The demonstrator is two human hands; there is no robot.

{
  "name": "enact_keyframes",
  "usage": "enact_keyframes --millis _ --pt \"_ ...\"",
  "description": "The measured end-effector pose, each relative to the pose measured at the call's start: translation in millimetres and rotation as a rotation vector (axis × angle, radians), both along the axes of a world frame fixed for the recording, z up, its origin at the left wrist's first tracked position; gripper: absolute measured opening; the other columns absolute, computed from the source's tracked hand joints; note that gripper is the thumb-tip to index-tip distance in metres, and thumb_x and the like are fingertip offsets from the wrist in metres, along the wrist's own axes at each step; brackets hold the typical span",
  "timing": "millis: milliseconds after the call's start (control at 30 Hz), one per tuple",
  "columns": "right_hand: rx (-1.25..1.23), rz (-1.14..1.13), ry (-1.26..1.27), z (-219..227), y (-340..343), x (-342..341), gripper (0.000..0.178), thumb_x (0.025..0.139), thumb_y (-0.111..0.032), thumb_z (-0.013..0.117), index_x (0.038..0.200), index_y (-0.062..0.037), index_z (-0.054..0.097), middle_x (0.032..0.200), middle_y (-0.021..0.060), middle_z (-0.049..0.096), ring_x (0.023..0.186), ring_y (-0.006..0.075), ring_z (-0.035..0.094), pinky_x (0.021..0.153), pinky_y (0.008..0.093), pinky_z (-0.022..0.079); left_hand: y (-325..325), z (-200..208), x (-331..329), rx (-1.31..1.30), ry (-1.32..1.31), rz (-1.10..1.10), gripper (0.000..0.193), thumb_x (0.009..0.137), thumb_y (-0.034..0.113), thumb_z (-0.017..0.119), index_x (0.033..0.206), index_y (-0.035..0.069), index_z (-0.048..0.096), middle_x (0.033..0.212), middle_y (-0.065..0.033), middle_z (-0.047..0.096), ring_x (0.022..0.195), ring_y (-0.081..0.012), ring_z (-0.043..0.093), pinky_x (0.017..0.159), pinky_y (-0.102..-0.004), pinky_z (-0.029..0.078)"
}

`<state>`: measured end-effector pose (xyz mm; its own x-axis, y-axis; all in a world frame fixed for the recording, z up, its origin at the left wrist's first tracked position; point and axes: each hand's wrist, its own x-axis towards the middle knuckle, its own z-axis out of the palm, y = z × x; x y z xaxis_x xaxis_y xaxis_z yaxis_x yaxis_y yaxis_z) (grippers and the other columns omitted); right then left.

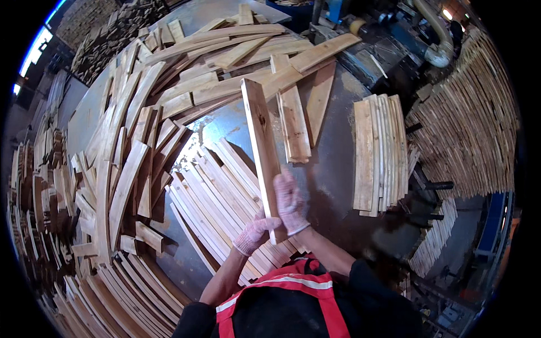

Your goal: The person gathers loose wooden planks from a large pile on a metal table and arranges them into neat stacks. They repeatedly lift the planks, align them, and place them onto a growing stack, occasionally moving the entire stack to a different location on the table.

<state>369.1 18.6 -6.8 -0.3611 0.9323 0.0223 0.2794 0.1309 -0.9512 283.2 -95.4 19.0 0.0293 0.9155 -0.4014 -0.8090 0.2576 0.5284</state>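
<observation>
I hold one wooden slat (260, 143) upright over the metal surface (332, 163), its lower end at my chest and its upper end pointing away toward the loose heap of boards (225, 62). My right hand (290, 201) is clenched around the slat's right edge near the bottom. My left hand (255, 232) grips the very foot of it from below, fingers (269, 223) curled onto the face. Both hands wear knit gloves.

The step in hand, as I judge it, is inspection and sorting: one piece is lifted clear of the stock and held for a look at its face and edge.

Directly beneath the slat lies a fanned row of thin strips (225, 191). To my right sits a squared stack of slats (378, 152); to my left, curved pieces (121, 186) are piled loosely.

The next move calls for choosing a destination. I judge the squared stack the likelier fit. That requires swinging the slat rightward, keeping it parallel to the stack, then lowering it flat with edges aligned before loosening both hands.
</observation>
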Motion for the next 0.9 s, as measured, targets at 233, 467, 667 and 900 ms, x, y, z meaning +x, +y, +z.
enact_keyframes --millis 233,467,667,900 --pt "0.027 0.035 -0.027 -46.7 140.8 25.0 0.068 0.098 -0.043 0.066 0.146 0.0018 0.05 0.143 0.0218 0.058 0.13 0.033 0.058 0.11 0.0406 0.045 13.4 1.4 -29.6 0.048 -0.357 0.154 0.077 0.07 0.008 0.075 0.14 -0.007 0.047 0.129 -0.0238 0.061 0.117 -0.0381 0.064 0.107 -0.0547 0.051" --pt "0.332 0.142 -0.477 -75.4 278.6 -95.8 0.089 0.085 -0.051 0.073 0.155 -0.0069 0.04 0.156 0.0219 0.044 0.141 0.0434 0.044 0.116 0.0474 0.038 24.6 -8.6 -58.8 -0.021 -0.46 0.226 0.077 0.07 0.009 0.073 0.141 -0.006 0.047 0.127 -0.0225 0.061 0.115 -0.0376 0.065 0.105 -0.0529 0.052" --pt "0.66 0.666 -1.116 -19.9 321.2 -203.7 0.111 0.077 -0.059 0.078 0.163 -0.0112 0.025 0.17 0.0175 0.02 0.156 0.04 0.016 0.124 0.0576 0.019 16.3 -6.3 -81.9 -0.224 -0.252 0.172 0.075 0.072 0.01 0.068 0.141 -0.007 0.047 0.126 -0.0214 0.064 0.109 -0.0354 0.068 0.102 -0.0498 0.054" --pt "0.722 0.866 -1.217 -6.6 344.6 -212.1 0.103 0.065 -0.067 0.082 0.144 -0.01 0.049 0.142 0.015 0.053 0.134 0.0357 0.048 0.106 0.0531 0.044 25.4 67.5 -198.8 -0.347 0.422 0.155 0.07 0.073 0.018 0.072 0.137 -0.004 0.055 0.12 -0.017 0.069 0.106 -0.0321 0.071 0.094 -0.0453 0.057"
